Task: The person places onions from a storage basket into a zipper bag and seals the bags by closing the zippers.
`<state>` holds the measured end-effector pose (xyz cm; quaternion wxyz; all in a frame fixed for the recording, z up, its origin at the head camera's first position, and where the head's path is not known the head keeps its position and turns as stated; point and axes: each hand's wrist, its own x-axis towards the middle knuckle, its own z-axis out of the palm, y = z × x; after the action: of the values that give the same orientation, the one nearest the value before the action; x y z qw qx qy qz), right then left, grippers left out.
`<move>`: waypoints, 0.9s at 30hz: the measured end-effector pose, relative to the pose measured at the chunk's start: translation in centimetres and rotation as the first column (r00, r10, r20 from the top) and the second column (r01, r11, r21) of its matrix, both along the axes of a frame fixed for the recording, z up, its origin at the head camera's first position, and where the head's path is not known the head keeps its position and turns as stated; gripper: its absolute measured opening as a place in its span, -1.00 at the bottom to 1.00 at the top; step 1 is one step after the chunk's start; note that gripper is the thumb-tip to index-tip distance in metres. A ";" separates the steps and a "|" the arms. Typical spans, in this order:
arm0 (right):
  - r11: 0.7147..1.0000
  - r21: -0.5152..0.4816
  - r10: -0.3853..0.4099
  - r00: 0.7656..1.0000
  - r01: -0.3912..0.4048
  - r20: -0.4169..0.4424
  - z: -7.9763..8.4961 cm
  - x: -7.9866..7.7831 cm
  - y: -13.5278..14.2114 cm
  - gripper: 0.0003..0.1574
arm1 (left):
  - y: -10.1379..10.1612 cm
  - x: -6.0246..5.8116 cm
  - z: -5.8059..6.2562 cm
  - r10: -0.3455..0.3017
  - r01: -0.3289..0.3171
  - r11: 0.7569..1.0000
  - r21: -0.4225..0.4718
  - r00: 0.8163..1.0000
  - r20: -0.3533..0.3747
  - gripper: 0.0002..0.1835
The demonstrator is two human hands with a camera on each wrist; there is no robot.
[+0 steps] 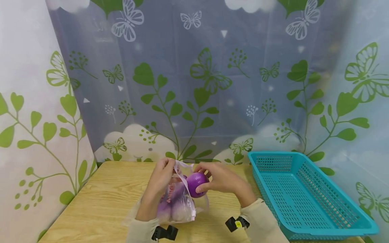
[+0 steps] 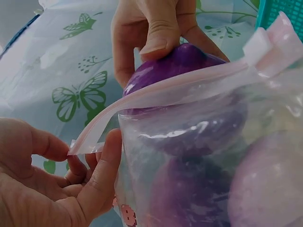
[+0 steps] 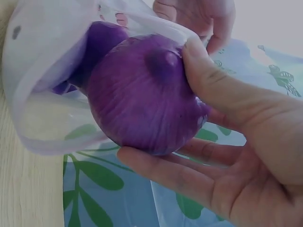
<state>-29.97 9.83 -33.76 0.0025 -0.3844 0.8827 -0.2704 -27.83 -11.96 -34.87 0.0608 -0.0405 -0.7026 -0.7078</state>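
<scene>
My left hand (image 1: 162, 174) pinches the edge of a clear slider zip bag (image 1: 189, 206), beside its open mouth. A glossy purple onion (image 3: 142, 99) is gripped between the thumb and fingers of my right hand (image 1: 223, 179). In the left wrist view the onion sits at the bag's mouth, its lower part behind the clear film. Inside the bag are more rounded pieces, a purple one (image 3: 102, 47) and a pale purple-white one (image 2: 270, 184); their kind is blurred by the film. A white slider (image 2: 257, 47) sits on the bag's pink-edged zip strip.
A turquoise perforated basket (image 1: 329, 233) stands at the right of the wooden table (image 1: 100, 199). Behind the table hangs a curtain (image 1: 182, 101) printed with leaves and butterflies, with similar panels on both sides.
</scene>
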 end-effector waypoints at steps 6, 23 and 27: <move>0.997 -0.004 0.076 0.997 -0.076 0.005 -0.1 0.3 -0.5 -0.44 | -0.2 0.0 0.0 0.016 -0.016 1.000 0.027 1.000 -0.012 -0.79; 0.996 -0.083 0.023 1.000 -0.023 -0.002 -0.2 0.8 -2.0 -0.52 | -0.5 0.5 0.8 0.045 -0.044 0.998 0.041 0.999 -0.021 -0.77; 0.995 -0.096 0.004 0.999 -0.009 -0.052 -0.3 1.0 -2.5 -0.59 | -0.5 0.6 1.0 0.035 -0.035 0.999 0.037 0.999 -0.012 -0.76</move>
<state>-28.96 7.29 -34.06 -0.0381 -0.3938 0.8671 -0.3027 -27.21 -12.45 -33.90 0.0783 -0.0315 -0.6898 -0.7191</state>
